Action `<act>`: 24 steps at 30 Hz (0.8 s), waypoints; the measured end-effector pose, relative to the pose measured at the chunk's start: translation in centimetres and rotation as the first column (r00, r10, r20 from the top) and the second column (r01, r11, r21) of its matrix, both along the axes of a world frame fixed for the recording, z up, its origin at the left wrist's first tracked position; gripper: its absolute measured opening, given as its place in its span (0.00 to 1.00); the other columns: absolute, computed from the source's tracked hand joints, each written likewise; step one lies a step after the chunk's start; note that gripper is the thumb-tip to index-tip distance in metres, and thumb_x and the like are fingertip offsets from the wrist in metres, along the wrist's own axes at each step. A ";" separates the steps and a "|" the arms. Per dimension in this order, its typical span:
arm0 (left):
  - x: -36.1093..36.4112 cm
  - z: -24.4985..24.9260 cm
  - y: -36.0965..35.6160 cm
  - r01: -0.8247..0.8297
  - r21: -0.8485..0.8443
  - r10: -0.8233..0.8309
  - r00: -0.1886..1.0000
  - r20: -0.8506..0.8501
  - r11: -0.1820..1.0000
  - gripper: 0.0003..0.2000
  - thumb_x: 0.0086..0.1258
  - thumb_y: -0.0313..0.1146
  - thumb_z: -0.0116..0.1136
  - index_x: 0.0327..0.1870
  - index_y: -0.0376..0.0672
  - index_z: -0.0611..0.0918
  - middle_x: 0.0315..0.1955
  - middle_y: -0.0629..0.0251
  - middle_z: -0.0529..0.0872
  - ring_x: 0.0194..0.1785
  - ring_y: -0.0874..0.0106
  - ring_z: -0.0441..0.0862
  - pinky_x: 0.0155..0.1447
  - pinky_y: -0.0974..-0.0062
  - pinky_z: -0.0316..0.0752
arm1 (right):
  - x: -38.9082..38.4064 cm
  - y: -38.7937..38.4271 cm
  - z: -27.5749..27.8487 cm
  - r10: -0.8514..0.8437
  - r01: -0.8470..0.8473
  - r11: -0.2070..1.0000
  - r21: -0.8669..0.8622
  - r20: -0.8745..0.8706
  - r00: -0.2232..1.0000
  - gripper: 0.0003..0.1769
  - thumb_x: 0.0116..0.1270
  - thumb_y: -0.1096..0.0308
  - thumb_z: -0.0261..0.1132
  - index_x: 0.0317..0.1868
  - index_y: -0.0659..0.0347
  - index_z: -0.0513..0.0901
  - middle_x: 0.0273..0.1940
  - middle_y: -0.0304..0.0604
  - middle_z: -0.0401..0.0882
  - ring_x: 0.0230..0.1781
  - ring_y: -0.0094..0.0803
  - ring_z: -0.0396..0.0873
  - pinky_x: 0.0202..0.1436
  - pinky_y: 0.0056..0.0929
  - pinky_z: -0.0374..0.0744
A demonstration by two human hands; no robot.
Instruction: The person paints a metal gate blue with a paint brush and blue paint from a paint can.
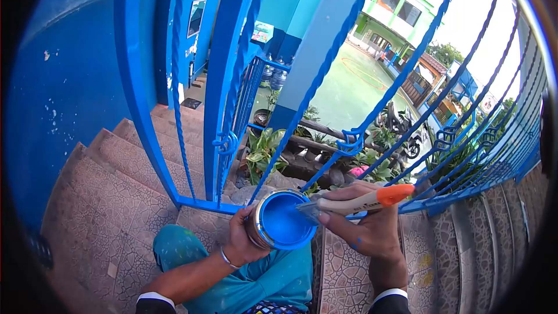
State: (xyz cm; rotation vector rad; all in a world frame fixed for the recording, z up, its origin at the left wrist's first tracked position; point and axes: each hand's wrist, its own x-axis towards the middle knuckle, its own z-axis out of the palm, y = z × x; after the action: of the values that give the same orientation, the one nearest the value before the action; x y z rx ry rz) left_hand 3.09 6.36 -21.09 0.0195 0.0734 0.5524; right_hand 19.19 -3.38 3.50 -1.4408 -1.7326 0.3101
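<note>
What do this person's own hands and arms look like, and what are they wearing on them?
Both hands are gloveless. The left hand has a silvery bracelet at its wrist; the right hand bears small blue spots. The dark sleeves end in white edges partway along the forearms.

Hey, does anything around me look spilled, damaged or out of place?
Yes, small marks. The blue wall on the left has pale patches, as if chipped. Yellow stains show on the tiles at lower right, and a blue smudge sits on the right hand; both look like stray paint.
</note>
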 end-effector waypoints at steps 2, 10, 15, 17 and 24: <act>-0.3 -0.5 -0.5 0.004 -0.007 -0.004 1.000 0.022 1.000 0.34 0.76 0.57 0.54 0.75 0.42 0.81 0.71 0.50 0.86 0.73 0.51 0.84 0.80 0.45 0.75 | -0.6 0.9 -0.5 0.016 -0.017 0.996 -0.089 -0.017 1.000 0.15 0.62 0.70 0.85 0.48 0.63 0.95 0.41 0.47 0.95 0.40 0.35 0.94 0.47 0.34 0.90; -0.5 -2.2 -0.7 -0.010 -0.048 0.007 0.998 -0.064 0.999 0.33 0.77 0.58 0.54 0.73 0.42 0.82 0.70 0.54 0.88 0.71 0.54 0.86 0.79 0.47 0.76 | -1.3 2.7 -2.9 0.014 0.048 0.968 -0.247 0.245 0.969 0.15 0.61 0.69 0.86 0.48 0.62 0.95 0.45 0.48 0.95 0.45 0.38 0.95 0.53 0.36 0.90; -0.3 -2.5 -0.4 -0.023 -0.049 0.020 0.997 -0.071 0.999 0.33 0.77 0.58 0.53 0.73 0.42 0.83 0.69 0.54 0.88 0.70 0.54 0.86 0.78 0.47 0.77 | -1.3 2.9 -3.7 -0.013 0.057 0.977 -0.204 0.211 0.977 0.15 0.61 0.69 0.86 0.48 0.63 0.95 0.45 0.47 0.96 0.45 0.36 0.95 0.54 0.35 0.90; -0.2 -2.4 -0.2 -0.007 -0.045 0.005 0.999 -0.044 0.999 0.33 0.78 0.58 0.53 0.73 0.42 0.82 0.69 0.53 0.88 0.71 0.54 0.86 0.78 0.46 0.78 | -0.7 2.7 -3.5 -0.077 0.090 0.978 -0.186 0.077 0.994 0.16 0.62 0.68 0.85 0.49 0.63 0.95 0.43 0.48 0.96 0.43 0.35 0.95 0.50 0.35 0.91; -0.2 -3.0 1.1 0.004 -0.006 -0.004 0.999 -0.045 1.000 0.34 0.78 0.58 0.52 0.74 0.41 0.81 0.71 0.52 0.87 0.73 0.52 0.85 0.79 0.45 0.77 | 0.3 2.7 -4.1 -0.185 0.182 0.963 -0.199 0.006 0.983 0.18 0.63 0.69 0.85 0.50 0.68 0.94 0.42 0.46 0.96 0.41 0.29 0.94 0.47 0.29 0.90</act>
State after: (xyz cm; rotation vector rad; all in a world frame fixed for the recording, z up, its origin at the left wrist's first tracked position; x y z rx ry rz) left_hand 2.85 7.44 -24.09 0.0265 0.1188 0.5480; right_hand 19.47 -0.69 -0.60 -1.7272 -1.5785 0.4008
